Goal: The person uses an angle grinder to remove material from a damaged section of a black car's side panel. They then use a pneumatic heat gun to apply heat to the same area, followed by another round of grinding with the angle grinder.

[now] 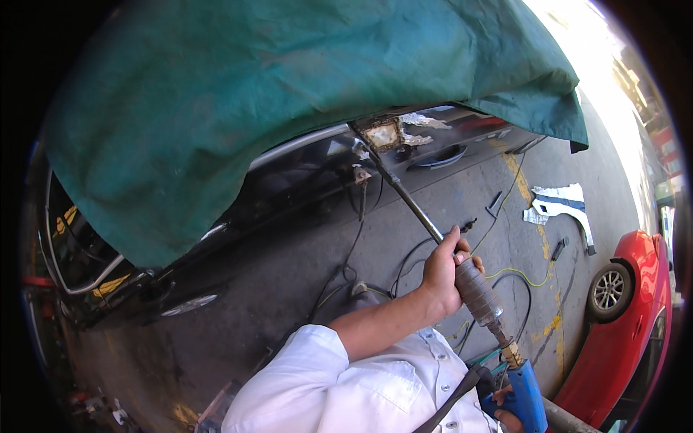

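A slide-hammer dent puller (409,196) reaches from the lower right to a black car's side panel. My left hand (445,276) is closed around it, at the grey cylindrical weight (476,294). Low at the right, my right hand (509,411) wraps the tool's blue handle (529,395); part of that hand is hidden behind it. The rod's far tip meets the panel beside a bare, scorched-edged patch (382,135). Whether the tip is fixed there, I cannot tell. A clamp-like piece (362,175) with a cable sits on the panel below.
A green cover (303,79) drapes over the black car. Its door handle (438,157) shows right of the rod. Cables (351,270) and a yellow-green hose (530,278) trail across the floor. A white fender-like panel (563,207) lies to the right, near a red car (624,346).
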Motion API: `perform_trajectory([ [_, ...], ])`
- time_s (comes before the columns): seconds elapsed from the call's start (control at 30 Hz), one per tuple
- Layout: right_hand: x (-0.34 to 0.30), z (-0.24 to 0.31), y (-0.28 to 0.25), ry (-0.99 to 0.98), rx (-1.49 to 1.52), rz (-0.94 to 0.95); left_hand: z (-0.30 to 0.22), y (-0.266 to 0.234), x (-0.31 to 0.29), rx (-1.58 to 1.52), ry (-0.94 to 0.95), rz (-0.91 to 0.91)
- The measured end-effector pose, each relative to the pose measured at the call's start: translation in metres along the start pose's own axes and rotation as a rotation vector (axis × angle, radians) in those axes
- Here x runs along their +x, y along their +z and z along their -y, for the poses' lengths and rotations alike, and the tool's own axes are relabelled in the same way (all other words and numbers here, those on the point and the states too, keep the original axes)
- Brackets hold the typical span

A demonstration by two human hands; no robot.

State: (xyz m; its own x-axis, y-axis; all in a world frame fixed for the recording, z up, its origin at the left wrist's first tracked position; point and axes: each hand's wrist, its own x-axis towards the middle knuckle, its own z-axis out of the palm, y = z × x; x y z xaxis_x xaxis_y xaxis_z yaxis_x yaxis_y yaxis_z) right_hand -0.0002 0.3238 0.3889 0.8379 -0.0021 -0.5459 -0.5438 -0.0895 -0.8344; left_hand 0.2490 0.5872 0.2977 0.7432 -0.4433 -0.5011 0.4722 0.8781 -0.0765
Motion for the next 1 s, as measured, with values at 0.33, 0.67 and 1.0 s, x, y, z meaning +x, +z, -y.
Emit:
perform_trajectory([
  [0.33,-0.002,0.003,0.006,-0.137,-0.023,0.023,-0.032,0.018,-0.001,-0.059,-0.006,-0.095],
  [0.67,0.015,0.061,0.015,-0.798,-1.041,0.223,0.000,-0.028,0.003,-0.609,-0.202,1.062],
  [1.0,0.000,-0.023,-0.016,-0.151,0.062,0.023,0.027,0.009,-0.019,0.011,0.042,-0.058],
])
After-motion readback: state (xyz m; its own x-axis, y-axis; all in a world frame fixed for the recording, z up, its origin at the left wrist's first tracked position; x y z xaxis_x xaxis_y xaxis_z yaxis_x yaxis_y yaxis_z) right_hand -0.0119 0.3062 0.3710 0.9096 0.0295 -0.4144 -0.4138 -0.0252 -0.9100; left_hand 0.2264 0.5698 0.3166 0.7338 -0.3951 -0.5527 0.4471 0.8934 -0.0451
